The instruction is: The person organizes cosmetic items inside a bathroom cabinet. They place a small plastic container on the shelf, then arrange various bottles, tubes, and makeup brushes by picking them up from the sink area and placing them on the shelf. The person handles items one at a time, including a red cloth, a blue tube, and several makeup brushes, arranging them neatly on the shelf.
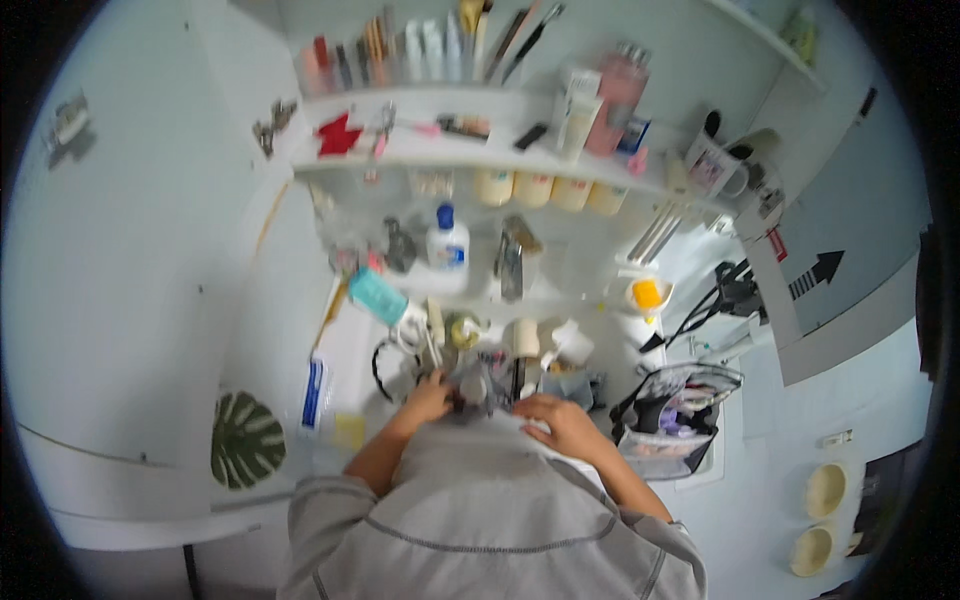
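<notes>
In the lower middle of the head view, my left hand (428,398) has its fingers curled at the left side of a blurred grey, partly see-through heap (480,382). Something small and dark shows at those fingertips, too smeared to name. My right hand (562,425) is at the right side of the heap, palm down, fingers stretched toward it and thumb apart, with nothing seen in the grip. A black hair band (381,369) lies left of my left hand. Beyond my right hand are a white cup-like piece (573,343) and a cream cylinder (525,338).
A turquoise bottle (377,296) leans at the left, near a white bottle with a blue cap (447,240). Behind stands a metal faucet (511,262). An open clear-sided bag (678,420) sits at the right. A crowded shelf (480,153) runs above.
</notes>
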Motion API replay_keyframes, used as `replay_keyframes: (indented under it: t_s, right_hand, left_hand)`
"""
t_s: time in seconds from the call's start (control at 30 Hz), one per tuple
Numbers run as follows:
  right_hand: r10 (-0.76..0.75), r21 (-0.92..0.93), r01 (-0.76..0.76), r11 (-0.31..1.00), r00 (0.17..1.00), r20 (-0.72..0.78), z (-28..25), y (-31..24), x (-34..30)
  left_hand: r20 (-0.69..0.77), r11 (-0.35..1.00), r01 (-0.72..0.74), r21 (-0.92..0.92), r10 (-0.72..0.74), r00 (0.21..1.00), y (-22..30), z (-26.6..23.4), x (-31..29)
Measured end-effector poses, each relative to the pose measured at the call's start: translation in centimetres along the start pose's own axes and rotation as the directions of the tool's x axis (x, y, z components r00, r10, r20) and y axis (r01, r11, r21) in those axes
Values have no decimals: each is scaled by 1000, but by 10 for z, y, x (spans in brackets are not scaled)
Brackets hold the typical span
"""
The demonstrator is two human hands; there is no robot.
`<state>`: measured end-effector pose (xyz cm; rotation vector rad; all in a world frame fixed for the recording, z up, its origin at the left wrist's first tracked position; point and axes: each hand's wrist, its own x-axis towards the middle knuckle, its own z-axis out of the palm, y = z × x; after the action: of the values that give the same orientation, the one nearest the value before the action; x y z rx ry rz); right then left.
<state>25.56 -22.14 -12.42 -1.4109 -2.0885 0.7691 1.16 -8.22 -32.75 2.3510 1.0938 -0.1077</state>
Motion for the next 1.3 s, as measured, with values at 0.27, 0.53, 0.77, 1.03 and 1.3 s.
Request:
replay_keyframes:
  t_s: [0.27,0.53,0.77,1.03,1.3]
  right_hand:
    - [156,-17,-155,988,988,22,38,19,-18]
    - [197,16,-200,980,973,120,73,60,-4]
    - [121,-206,-68,976,959,255,123,83,50]
    - [240,-444,-81,892,918,315,134,120,48]
    - [250,-468,-88,879,922,295,117,117,30]
  left_hand:
    - [-210,994,-46,-97,25,977,-1,4,-16]
    - [-246,959,-68,-275,-1,969,-5,-4,-23]
    - [-371,913,-202,-354,61,927,-20,-6,-14]
    - [-373,866,-213,-453,32,927,-33,-3,-9]
    - [-304,920,-144,-365,29,952,-24,-11,0]
